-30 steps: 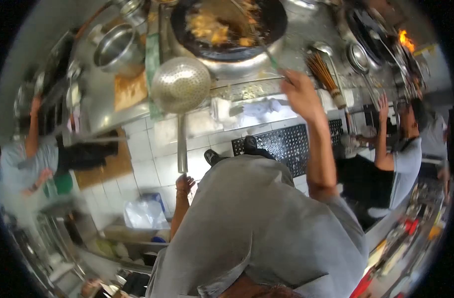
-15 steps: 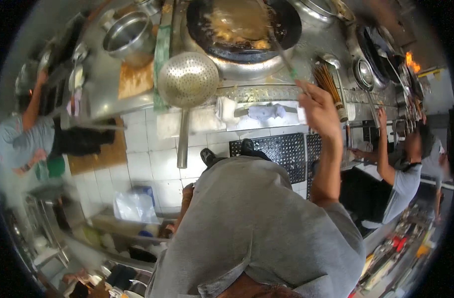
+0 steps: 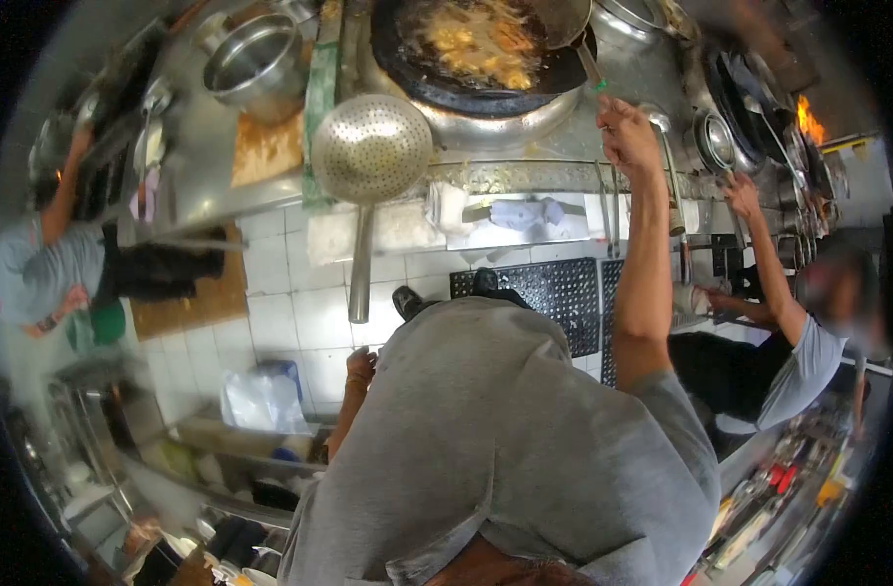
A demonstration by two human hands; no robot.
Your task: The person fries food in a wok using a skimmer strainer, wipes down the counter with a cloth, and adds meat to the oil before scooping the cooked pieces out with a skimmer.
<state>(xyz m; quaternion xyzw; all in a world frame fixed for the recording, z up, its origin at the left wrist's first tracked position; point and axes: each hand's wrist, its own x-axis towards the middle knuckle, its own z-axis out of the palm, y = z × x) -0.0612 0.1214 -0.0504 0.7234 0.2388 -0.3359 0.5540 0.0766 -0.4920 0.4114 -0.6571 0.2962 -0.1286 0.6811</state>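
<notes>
My right hand (image 3: 627, 135) is raised at the near right side of the wok (image 3: 446, 96), its fingers curled at the green-marked end of a ladle-like utensil's handle (image 3: 591, 68). The utensil's round head (image 3: 562, 21) is at the wok's right edge. Browned food pieces (image 3: 481, 44) bubble in oil in the wok. Low at my left side hangs my left hand (image 3: 361, 364), fingers loosely curled and nothing visible in them. A perforated strainer (image 3: 371, 146) rests near the counter's front edge, left of the wok, with its handle jutting towards me.
A metal pot (image 3: 254, 63) stands at the back left above a brown board (image 3: 268, 148). Folded cloths (image 3: 525, 217) lie along the counter front. One co-worker (image 3: 803, 376) works at the right, near a burner flame (image 3: 810, 121); another (image 3: 51, 269) is at the far left.
My right hand has moved up and forward, and the utensil's head has shifted right, uncovering the food. My left hand has come slightly further out. The brush-like bundle beside my right hand is now hidden.
</notes>
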